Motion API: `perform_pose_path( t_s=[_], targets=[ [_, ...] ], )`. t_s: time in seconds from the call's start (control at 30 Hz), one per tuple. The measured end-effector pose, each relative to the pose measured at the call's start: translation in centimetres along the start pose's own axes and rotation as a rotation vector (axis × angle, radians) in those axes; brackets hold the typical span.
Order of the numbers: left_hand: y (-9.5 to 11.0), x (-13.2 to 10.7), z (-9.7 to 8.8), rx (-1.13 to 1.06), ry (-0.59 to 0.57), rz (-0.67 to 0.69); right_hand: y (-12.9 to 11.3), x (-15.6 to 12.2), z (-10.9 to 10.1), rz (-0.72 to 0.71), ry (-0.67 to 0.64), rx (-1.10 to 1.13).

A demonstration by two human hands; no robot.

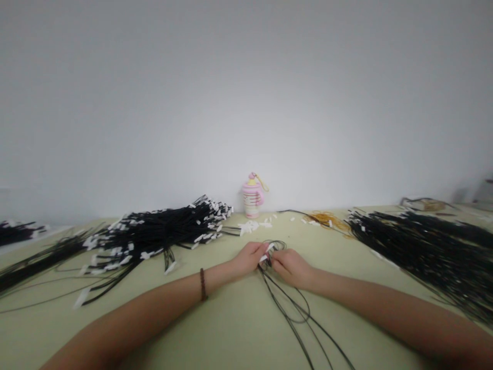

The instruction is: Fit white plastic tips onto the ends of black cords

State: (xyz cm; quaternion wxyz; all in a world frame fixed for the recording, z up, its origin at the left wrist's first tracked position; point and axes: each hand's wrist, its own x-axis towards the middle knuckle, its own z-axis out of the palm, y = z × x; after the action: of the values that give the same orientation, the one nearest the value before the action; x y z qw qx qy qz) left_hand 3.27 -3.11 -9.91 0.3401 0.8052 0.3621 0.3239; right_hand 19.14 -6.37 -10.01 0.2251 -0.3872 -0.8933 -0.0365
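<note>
Both hands meet at the middle of the table over a few thin black cables [283, 302]. My left hand [249, 258] is closed on the cable ends, where a white connector [264, 258] shows at the fingertips. Close beside it, my right hand [291, 267] is curled with its fingers pinched on the same cables. From between the hands the cables loop and trail toward the front edge. Slight blur hides exactly how the fingers grip.
A large pile of black cables with white connectors [165, 228] lies left. More black cables [427, 257] spread out at right, near yellow wires [327, 220]. Loose white connectors [249, 226] lie before a pink striped cup [252, 198] by the wall.
</note>
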Motion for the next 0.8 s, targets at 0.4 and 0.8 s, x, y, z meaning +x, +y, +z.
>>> perform_pose_path(
  t_s=[0.4, 0.8],
  targets=[
    [-0.03, 0.2, 0.17, 0.038, 0.042, 0.011, -0.26, 0.1, -0.06, 0.033, -0.015, -0.027],
    [0.53, -0.02, 0.14, -0.039, 0.026, -0.043, -0.18, 0.23, 0.18, 0.064, -0.002, 0.086]
  ],
)
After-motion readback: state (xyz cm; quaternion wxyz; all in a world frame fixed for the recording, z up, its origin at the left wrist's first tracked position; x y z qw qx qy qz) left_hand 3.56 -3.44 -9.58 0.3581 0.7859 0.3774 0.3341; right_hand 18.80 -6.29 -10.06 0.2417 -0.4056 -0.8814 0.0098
